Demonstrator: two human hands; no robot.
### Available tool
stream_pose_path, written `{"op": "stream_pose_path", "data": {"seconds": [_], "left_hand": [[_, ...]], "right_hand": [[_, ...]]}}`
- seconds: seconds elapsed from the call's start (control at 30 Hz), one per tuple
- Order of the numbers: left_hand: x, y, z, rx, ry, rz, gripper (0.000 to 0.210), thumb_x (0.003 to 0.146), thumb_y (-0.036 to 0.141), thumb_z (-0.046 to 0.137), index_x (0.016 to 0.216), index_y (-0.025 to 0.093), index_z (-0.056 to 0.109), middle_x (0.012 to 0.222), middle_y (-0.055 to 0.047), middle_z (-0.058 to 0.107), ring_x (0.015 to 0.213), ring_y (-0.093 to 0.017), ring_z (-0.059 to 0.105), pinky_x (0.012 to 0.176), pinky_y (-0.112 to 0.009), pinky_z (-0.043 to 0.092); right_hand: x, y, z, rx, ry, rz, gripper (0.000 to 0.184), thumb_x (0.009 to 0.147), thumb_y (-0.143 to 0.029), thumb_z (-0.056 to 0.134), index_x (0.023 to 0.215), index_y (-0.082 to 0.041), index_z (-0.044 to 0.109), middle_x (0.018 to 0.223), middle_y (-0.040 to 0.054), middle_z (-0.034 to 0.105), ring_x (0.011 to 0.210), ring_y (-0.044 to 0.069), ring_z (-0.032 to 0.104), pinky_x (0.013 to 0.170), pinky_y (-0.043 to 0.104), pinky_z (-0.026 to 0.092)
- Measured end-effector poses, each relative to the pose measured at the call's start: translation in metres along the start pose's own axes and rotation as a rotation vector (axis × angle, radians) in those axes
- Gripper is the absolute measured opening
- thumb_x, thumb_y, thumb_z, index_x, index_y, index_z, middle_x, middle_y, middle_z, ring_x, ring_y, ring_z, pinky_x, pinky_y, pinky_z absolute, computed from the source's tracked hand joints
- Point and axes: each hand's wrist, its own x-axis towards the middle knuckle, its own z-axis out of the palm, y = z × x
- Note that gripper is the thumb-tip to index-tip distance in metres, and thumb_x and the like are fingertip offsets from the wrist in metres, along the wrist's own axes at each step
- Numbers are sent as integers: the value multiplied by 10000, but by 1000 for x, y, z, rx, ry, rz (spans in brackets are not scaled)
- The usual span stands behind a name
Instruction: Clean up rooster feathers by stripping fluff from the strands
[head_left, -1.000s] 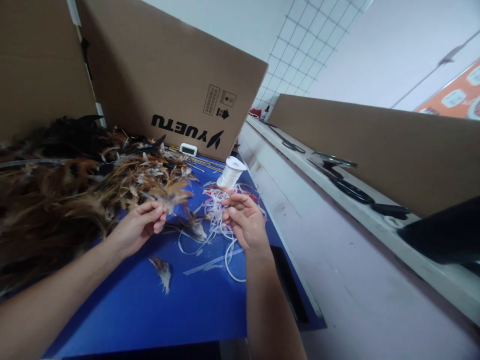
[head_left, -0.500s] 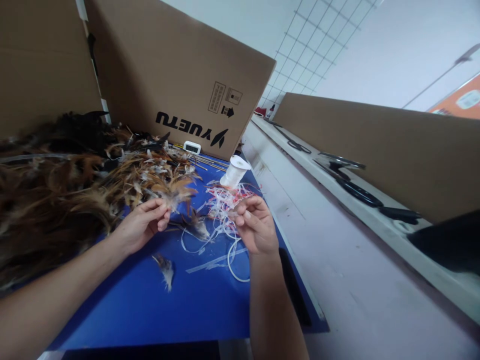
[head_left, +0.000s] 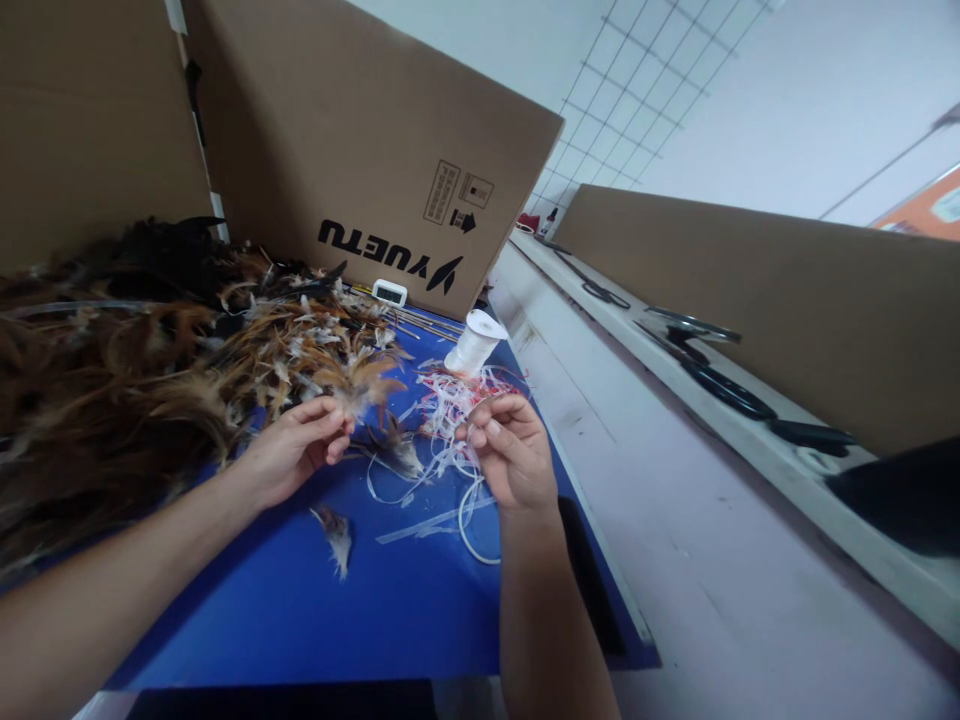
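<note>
My left hand (head_left: 296,455) is closed in a pinch on a light brown feather (head_left: 367,385), which fans out past the fingertips. To its left lies a large pile of brown and black feathers (head_left: 150,375). My right hand (head_left: 517,460) also pinches, with something thin and pale between thumb and finger that I cannot make out. Just beyond that hand is a tangle of white and red ribbon strips (head_left: 439,400). A dark feather with a pale base (head_left: 401,450) rests between the hands, and a small loose feather (head_left: 335,540) lies nearer to me.
A white ribbon spool (head_left: 474,345) stands behind the tangle on the blue tabletop (head_left: 315,630). Thin sticks (head_left: 427,322) and a small white digital display (head_left: 390,292) sit before a cardboard box (head_left: 360,130). On the right ledge lie scissors (head_left: 604,294) and black-handled tools (head_left: 731,392).
The view has shifted slightly, so most things appear a little further right. Both hands keep their pinch, and the feather stays in my left hand.
</note>
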Motion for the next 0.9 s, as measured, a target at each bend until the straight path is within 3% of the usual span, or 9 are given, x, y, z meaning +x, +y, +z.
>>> {"op": "stream_pose_path", "data": {"seconds": [0.17, 0.47, 0.9], "left_hand": [[1, 0, -2, 4, 0, -14, 170, 697, 210, 760, 684, 141, 605, 710, -13, 623, 485, -59, 489, 439, -167, 405], [0, 0, -2, -12, -12, -21, 175, 695, 215, 764, 681, 146, 604, 727, -11, 631, 495, -60, 498, 444, -164, 404], [-5, -6, 5, -50, -83, -149, 215, 652, 256, 799, 710, 151, 620, 701, -44, 655, 563, -132, 614, 470, -206, 474]], "right_hand": [[5, 2, -7, 6, 97, 38, 181, 671, -234, 730, 791, -236, 595, 754, -32, 617, 585, 89, 557, 707, 335, 561], [9, 8, -9, 6, 140, 53, 230, 614, -213, 762, 778, -223, 602, 774, -27, 638, 624, 102, 613, 707, 315, 557], [-2, 30, 19, -114, -51, 107, 173, 672, -202, 760, 804, -212, 649, 771, -10, 693, 694, 142, 682, 703, 301, 545]]}}
